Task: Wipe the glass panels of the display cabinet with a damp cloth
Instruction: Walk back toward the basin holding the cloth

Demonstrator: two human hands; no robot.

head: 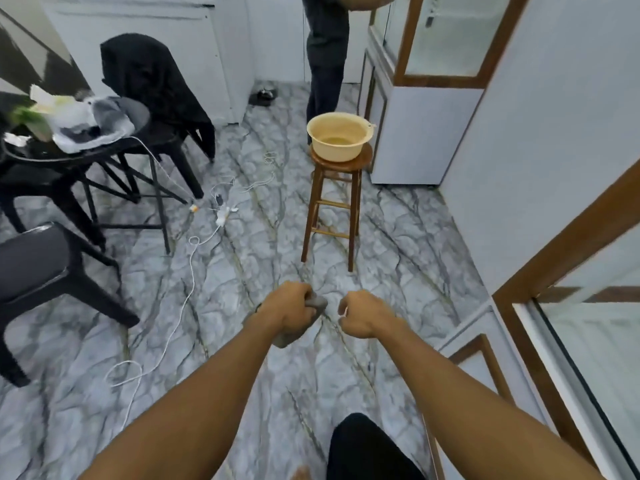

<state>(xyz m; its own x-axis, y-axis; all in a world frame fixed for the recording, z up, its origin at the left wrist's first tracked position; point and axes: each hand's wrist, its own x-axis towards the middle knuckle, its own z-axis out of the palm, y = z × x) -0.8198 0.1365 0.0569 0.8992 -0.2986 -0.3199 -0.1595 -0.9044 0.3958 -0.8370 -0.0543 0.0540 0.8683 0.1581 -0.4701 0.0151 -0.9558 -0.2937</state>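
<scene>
Your left hand [289, 311] grips the cloth [318, 302]; your right hand [360, 315] has its fingers curled, seemingly empty. The cabinet glass [450, 39] awaits wiping.

Glossy marble floor [242, 341] (wooden stool [332, 202])

Views: one only, worn on the person's head.
Position: high above the marble floor [242, 393], looking from over the person's own arms.
Direction: forward and steeply down; both forearms rise from the frame's bottom edge.
Nearness: left hand [289, 315] (a grey cloth [317, 304] bunched in it) and right hand [362, 317] sit close, mid-frame; the wooden stool [332, 202] stands farther off beyond them.
Flanks: display cabinet [561, 252] close along the floor's right edge, a black chair [41, 268] at its left edge.
Lens: wide-angle, lines bowing outward.
</scene>
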